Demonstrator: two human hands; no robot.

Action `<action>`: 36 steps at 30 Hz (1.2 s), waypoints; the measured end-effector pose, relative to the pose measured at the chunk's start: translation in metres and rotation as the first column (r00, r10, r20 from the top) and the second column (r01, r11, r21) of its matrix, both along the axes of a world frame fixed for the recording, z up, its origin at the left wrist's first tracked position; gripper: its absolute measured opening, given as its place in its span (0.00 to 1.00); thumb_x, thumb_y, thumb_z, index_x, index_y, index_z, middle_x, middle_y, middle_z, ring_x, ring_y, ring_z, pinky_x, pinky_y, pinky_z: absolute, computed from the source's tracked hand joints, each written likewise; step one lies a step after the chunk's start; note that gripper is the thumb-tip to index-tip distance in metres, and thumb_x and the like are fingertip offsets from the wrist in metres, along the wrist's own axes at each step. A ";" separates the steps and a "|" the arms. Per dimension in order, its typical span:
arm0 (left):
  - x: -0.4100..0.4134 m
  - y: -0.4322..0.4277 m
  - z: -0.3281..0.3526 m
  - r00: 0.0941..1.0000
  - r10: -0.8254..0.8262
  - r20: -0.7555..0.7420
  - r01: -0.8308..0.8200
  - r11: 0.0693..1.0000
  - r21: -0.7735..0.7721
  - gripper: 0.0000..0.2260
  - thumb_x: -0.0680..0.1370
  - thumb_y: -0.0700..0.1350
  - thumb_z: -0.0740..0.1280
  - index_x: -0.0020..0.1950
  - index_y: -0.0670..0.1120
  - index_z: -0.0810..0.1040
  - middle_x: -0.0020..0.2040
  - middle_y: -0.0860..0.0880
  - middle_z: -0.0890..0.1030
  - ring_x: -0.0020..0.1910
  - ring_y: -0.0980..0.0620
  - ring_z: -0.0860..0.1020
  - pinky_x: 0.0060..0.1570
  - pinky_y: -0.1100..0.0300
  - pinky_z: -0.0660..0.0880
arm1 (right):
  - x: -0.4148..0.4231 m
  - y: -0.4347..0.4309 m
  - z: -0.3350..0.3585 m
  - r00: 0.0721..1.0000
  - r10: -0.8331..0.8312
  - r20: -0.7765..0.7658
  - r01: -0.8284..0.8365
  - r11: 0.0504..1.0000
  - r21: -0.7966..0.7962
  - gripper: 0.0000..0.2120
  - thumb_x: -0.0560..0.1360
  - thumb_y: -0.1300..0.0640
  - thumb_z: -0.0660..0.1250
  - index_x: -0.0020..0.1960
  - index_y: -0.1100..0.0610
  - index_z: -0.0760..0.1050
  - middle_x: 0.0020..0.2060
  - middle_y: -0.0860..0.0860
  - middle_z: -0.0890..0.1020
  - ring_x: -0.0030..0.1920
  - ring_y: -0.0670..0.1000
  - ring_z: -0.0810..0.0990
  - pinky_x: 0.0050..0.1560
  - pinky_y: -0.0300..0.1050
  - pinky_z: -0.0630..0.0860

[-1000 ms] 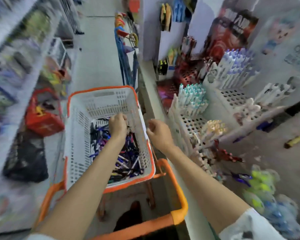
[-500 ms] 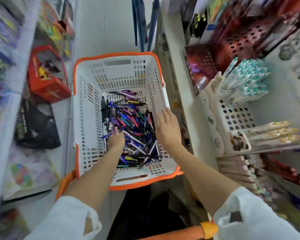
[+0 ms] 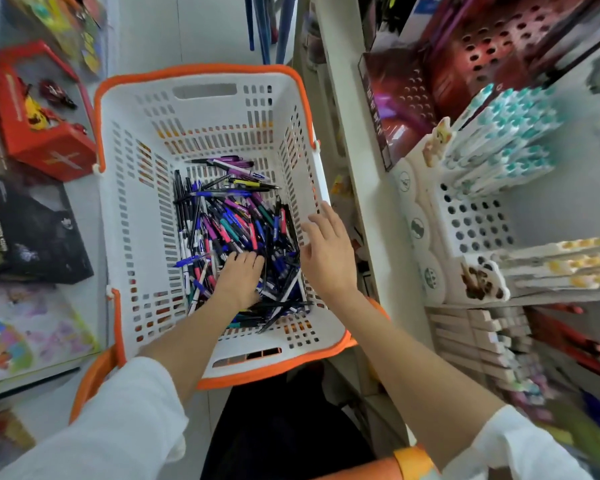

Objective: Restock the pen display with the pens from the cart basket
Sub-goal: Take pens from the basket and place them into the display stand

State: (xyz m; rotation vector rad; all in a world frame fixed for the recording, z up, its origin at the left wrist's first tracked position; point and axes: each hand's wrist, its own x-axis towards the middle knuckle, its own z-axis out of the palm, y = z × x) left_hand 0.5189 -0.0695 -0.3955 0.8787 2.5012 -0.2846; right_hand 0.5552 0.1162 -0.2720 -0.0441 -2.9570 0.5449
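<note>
Shop aisle flooring, pale and plain, runs under a white cart basket (image 3: 125, 216) with an orange rim, seen from above between two shelf runs. A loose heap of pens (image 3: 236, 223), mostly blue, black, purple and pink, lies on the basket floor, piled toward its right wall and near end, leaving the far end and the left strip of the floor bare.

The left hand (image 3: 239, 278) is down in the heap near the basket's near end, palm down, its fingers (image 3: 248, 259) curled into the pens; whether they actually pinch one cannot be told. The right hand (image 3: 328, 252) hovers over the basket's right rim, palm down, its fingers (image 3: 321, 220) spread and holding nothing.

To the right of the basket stands the pen display (image 3: 471, 223), a white perforated rack on the shelf. Its upper tier is packed with teal-capped white pens (image 3: 503, 136), its lower tier holds yellow-tipped white pens (image 3: 561, 261), and many holes between them are unfilled. A red box (image 3: 45, 140) sits on the left shelf beside the basket's far left corner.
</note>
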 end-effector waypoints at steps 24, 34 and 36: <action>-0.039 -0.003 0.060 0.842 0.356 0.406 -0.307 0.934 -0.182 0.11 0.81 0.46 0.63 0.41 0.43 0.70 0.34 0.48 0.69 0.31 0.50 0.68 0.35 0.55 0.69 | 0.002 -0.001 -0.005 0.999 -0.010 -0.047 0.014 0.997 0.077 0.07 0.73 0.68 0.66 0.46 0.63 0.83 0.49 0.57 0.84 0.73 0.63 0.68 0.72 0.60 0.67; -0.059 -0.027 0.141 0.404 0.560 0.724 -0.711 0.690 -0.137 0.14 0.77 0.39 0.63 0.30 0.42 0.73 0.26 0.47 0.75 0.28 0.49 0.73 0.43 0.54 0.75 | 0.000 0.001 -0.006 1.000 0.015 -0.022 -0.013 0.994 0.105 0.08 0.72 0.68 0.65 0.43 0.62 0.83 0.46 0.55 0.84 0.73 0.62 0.68 0.74 0.59 0.64; -0.057 -0.034 0.152 0.210 0.543 0.813 -0.894 0.444 -0.066 0.11 0.79 0.38 0.64 0.35 0.41 0.72 0.27 0.47 0.74 0.26 0.51 0.72 0.37 0.56 0.74 | -0.002 0.002 -0.009 1.000 0.020 -0.006 -0.020 0.997 0.077 0.09 0.72 0.67 0.63 0.45 0.62 0.83 0.48 0.55 0.84 0.72 0.61 0.69 0.75 0.58 0.62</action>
